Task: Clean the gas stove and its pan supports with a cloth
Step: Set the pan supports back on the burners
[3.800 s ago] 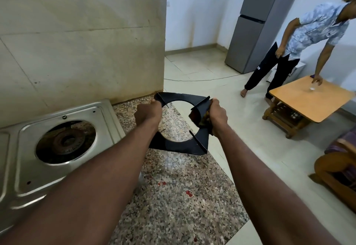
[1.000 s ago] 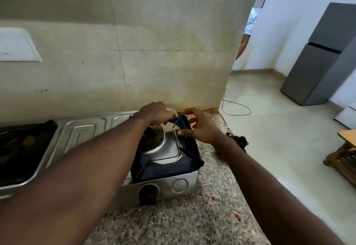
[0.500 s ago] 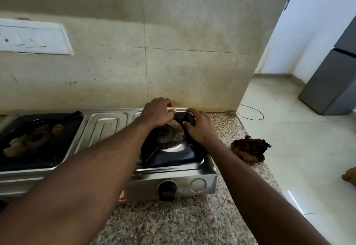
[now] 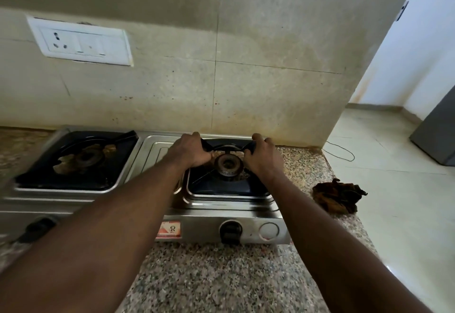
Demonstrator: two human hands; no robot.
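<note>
Head view: your left hand (image 4: 190,151) and right hand (image 4: 262,158) curl round the far corners of the pan support (image 4: 221,187), which sits on the stove (image 4: 202,224) around its right burner (image 4: 228,165). The cloth (image 4: 337,195) lies bunched at the counter's (image 4: 221,275) right edge, apart from the stove. Your left forearm hides the stove's middle front.

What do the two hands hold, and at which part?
Both hold the right pan support: the left hand grips its back left corner, the right hand its back right corner.
</note>
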